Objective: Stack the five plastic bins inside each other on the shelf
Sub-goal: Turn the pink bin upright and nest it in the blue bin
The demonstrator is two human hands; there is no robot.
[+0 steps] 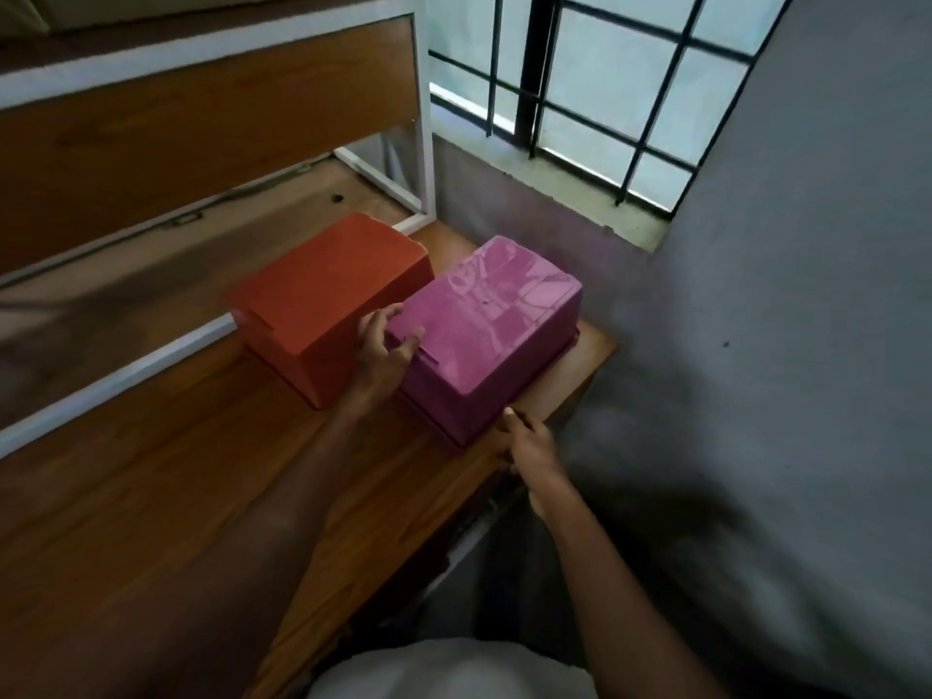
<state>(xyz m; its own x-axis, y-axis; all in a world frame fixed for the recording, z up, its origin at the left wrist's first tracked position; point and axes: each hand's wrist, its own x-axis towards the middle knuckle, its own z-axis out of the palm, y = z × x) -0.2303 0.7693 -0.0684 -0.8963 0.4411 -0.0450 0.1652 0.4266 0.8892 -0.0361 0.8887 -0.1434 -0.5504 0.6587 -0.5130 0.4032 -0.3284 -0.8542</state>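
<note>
Two plastic bins lie upside down, side by side, on a wooden shelf surface [151, 496]. The orange bin [323, 295] is on the left and the pink bin [494, 325] is on the right, touching or nearly touching. My left hand [386, 345] rests with spread fingers on the pink bin's near left corner, in the gap between the two bins. My right hand [529, 446] is at the pink bin's near right bottom rim, fingers curled at the edge. No other bins are in view.
A white metal shelf frame [426, 143] rises behind the orange bin, with upper wooden shelves to the left. A barred window [595, 83] and a grey wall [781, 345] are to the right. The shelf's right edge runs just past the pink bin.
</note>
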